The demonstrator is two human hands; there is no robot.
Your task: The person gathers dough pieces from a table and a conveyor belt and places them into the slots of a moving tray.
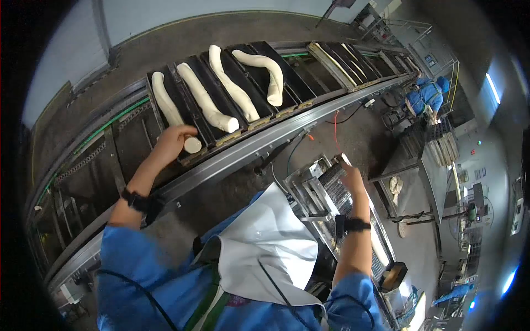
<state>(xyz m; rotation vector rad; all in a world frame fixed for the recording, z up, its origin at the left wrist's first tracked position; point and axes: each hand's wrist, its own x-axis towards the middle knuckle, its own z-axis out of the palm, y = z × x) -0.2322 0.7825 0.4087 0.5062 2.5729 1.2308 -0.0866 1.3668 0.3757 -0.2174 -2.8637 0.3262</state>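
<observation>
My left hand (174, 140) curls round the near end of the dough rope (165, 102) in the leftmost pan (181, 110); my right hand (351, 177) rests on the mesh belt (338, 193) (open or closed, I cannot tell). The rope looks soft, light and stretchy, so I'd cradle it along its length rather than pinch it.

Floor (364, 144): grey concrete, centre to 12 o'clock. Wall (66, 44): pale, plain, from 10 to 12 o'clock. Metal guard railing (409, 25): at 1 o'clock. Co-worker in blue workwear (425, 96): at 2 o'clock, beside stacked racks. Stainless steel table (419, 165): at 3 o'clock. Strip light (492, 88): lit, at 2 o'clock. Blue glow (510, 281): at 4 o'clock.
</observation>
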